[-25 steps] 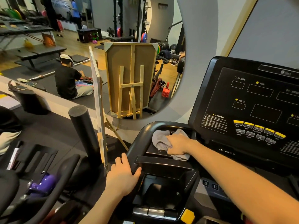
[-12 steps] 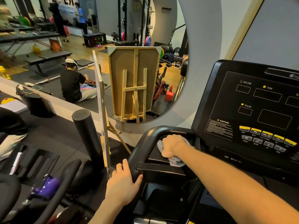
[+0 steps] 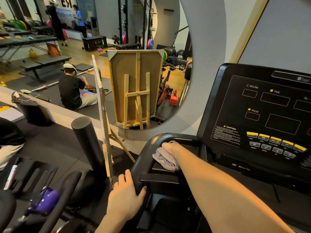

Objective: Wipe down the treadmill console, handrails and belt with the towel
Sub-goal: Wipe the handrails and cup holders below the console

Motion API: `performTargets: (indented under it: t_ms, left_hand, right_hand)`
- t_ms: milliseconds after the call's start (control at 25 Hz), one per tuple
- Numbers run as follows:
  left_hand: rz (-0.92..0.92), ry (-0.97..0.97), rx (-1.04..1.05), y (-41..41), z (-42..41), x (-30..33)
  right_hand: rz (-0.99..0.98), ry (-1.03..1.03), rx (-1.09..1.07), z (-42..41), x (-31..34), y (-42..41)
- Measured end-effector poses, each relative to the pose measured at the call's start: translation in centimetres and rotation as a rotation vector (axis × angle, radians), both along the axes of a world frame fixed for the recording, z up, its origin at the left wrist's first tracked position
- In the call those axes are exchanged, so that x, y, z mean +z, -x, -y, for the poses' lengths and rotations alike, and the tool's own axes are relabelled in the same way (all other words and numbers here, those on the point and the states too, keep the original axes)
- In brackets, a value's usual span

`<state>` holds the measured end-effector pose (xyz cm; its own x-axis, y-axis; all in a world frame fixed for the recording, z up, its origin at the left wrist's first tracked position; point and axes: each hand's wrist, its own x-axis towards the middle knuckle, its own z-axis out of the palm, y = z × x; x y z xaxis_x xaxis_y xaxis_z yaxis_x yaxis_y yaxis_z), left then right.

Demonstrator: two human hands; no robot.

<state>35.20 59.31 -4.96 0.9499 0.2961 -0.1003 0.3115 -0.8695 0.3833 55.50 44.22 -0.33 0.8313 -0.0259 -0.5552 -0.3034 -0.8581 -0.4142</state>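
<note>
The black treadmill console (image 3: 262,111) fills the right side, with dark display windows and yellow buttons. Its curved black left handrail (image 3: 143,153) loops out from the console base. My right hand (image 3: 170,147) presses a crumpled grey towel (image 3: 164,158) onto the tray area just inside the top of that handrail. My left hand (image 3: 125,197) grips the outer lower part of the same handrail, fingers wrapped over it. The belt is out of view.
A wooden easel with a canvas (image 3: 102,118) stands just left of the handrail, in front of a big round mirror (image 3: 117,47). A black foam roller (image 3: 87,142) stands upright beside it. An exercise bike's handlebar and a purple bottle (image 3: 47,200) sit lower left.
My right hand has slid the towel from the tray's middle up and left toward the handrail's top bend, bunching it. My left hand has kept its grip on the rail.
</note>
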Motion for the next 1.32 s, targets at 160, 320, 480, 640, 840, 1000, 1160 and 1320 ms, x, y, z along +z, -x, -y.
performTargets:
  t_ms: [160, 320, 480, 640, 840, 1000, 1160, 1320]
  left_hand:
    - [-0.028, -0.003, -0.018, 0.2, 0.0, 0.2]
    - [-0.073, 0.071, -0.023, 0.3, -0.4, 0.5]
    - [-0.1, 0.105, -0.033, 0.6, -0.7, 0.8]
    - [-0.092, 0.201, -0.028, 1.1, -1.0, 1.4]
    - [0.074, 0.397, 0.03, 4.1, -2.3, 2.2]
    - [0.082, 0.396, 0.009, 9.0, -4.1, 1.3]
    - [0.004, 0.291, 0.008, 16.2, -5.3, -0.2]
    - [-0.009, 0.312, 0.092, 20.1, -5.6, -0.4]
  right_hand:
    - [-0.007, 0.068, 0.197, 0.8, 2.0, 2.7]
    - [0.148, 0.162, 0.332, 2.3, 3.0, 5.7]
    - [0.292, 0.001, 0.462, 3.9, 4.0, 9.0]
    - [0.358, 0.133, 0.695, 3.2, 3.9, 13.8]
    - [0.524, 0.16, 0.727, 0.8, 2.9, 17.0]
    - [0.554, 0.044, 0.839, -3.6, 1.5, 19.6]
    - [0.606, 0.052, 0.955, -5.4, -1.0, 20.0]
    - [0.621, 0.069, 1.059, -4.4, -0.2, 17.1]
